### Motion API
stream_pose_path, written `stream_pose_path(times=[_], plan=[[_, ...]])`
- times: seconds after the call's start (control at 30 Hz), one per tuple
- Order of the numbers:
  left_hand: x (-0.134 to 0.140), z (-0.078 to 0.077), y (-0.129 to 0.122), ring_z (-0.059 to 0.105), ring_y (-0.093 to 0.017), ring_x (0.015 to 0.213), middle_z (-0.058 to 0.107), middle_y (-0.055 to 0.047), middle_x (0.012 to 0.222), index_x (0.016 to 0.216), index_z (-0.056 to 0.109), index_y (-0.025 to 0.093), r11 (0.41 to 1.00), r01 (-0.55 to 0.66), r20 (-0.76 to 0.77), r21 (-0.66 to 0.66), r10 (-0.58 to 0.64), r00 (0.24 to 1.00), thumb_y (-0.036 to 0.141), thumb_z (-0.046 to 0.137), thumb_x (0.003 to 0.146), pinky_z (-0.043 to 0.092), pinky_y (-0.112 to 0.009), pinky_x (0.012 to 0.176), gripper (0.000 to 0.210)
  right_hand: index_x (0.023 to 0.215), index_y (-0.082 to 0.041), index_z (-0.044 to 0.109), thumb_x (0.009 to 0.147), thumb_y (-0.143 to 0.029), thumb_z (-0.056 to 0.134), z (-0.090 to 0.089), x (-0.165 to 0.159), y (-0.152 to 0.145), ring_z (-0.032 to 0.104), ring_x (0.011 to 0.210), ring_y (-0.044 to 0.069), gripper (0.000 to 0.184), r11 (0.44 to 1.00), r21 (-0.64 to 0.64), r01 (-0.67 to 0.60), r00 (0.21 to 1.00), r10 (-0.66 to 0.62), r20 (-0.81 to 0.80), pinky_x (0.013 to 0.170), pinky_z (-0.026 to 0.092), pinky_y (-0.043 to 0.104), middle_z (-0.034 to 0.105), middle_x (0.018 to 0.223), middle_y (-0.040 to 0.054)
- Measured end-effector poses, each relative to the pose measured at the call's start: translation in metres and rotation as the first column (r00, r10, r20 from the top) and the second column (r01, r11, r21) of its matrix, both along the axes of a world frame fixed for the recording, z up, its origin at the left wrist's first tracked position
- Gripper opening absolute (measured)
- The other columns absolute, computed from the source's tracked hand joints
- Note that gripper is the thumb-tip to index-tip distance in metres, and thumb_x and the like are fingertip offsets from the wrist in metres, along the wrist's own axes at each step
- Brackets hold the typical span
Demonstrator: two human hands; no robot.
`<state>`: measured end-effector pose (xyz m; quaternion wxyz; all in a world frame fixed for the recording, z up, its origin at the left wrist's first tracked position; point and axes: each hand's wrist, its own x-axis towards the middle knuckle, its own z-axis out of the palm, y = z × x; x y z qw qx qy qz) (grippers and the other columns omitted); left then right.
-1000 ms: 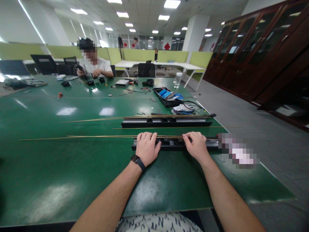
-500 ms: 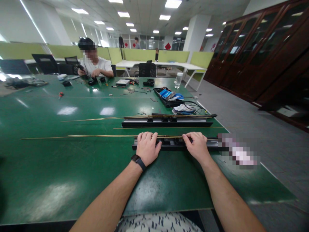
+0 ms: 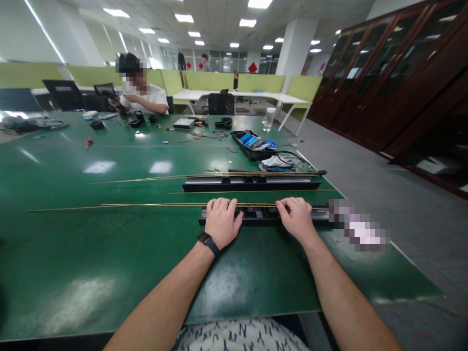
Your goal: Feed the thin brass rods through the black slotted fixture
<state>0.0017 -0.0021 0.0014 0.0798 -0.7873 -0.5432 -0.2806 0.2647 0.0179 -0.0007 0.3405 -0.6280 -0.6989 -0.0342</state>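
A long black rail [image 3: 258,222] lies crosswise in front of me, with thin brass-coloured rods [image 3: 146,205] along its far side that stick out far to the left. My left hand [image 3: 222,222] rests flat across the rail's left part, fingers stretched over the rods and thumb apart. Further right, my right hand [image 3: 298,217] pinches the rods between thumb and bent fingers just above the rail; the fingertips partly hide how many it holds. Behind lies a second black rail [image 3: 252,186] with more brass rods [image 3: 157,178] on it. A single rod [image 3: 219,192] lies between the two rails.
On the green table [image 3: 120,263], a black tray [image 3: 252,155] holds blue items, near gloves [image 3: 278,163] and a clear cup [image 3: 268,119]. A blurred pinkish thing [image 3: 361,229] lies right of the near rail. A co-worker [image 3: 144,100] sits across the table.
My hands stay in place on the rail and rods. The view has shifted slightly. Across the table, the co-worker's hand has risen toward the chest.
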Motion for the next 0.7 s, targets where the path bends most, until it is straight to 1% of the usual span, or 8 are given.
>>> stream_pose_path(times=[0.27, 0.7], plan=[[0.0004, 0.002, -0.0007, 0.056, -0.029, 0.115, 0.068, -0.011, 0.114, 0.127, 0.061, 0.023, 1.0, 0.001, -0.006, -0.006, -0.001, 1.0, 0.042, 0.053, 0.098, 0.035, -0.048, 0.108, 0.036, 0.079, -0.024, 0.068, 0.097, -0.047, 0.054, 0.0, -0.0002, -0.0008, 0.056, 0.095, 0.025, 0.032, 1.0, -0.002, 0.014, 1.0, -0.014, 0.018, 0.087, 0.029, 0.04, 0.073, 0.087, 0.0049], [-0.0006, 0.0036, -0.001, 0.057, -0.029, 0.116, 0.068, -0.011, 0.114, 0.128, 0.062, 0.023, 1.0, 0.006, 0.003, -0.016, -0.006, 1.0, 0.04, 0.054, 0.097, 0.035, -0.05, 0.107, 0.036, 0.076, -0.023, 0.064, 0.098, -0.04, 0.052, 0.0014, -0.0021, -0.0019, 0.056, 0.097, 0.024, 0.03, 1.0, -0.02, 0.006, 1.0, -0.005, 0.012, 0.09, 0.03, 0.041, 0.072, 0.087, 0.0048]])
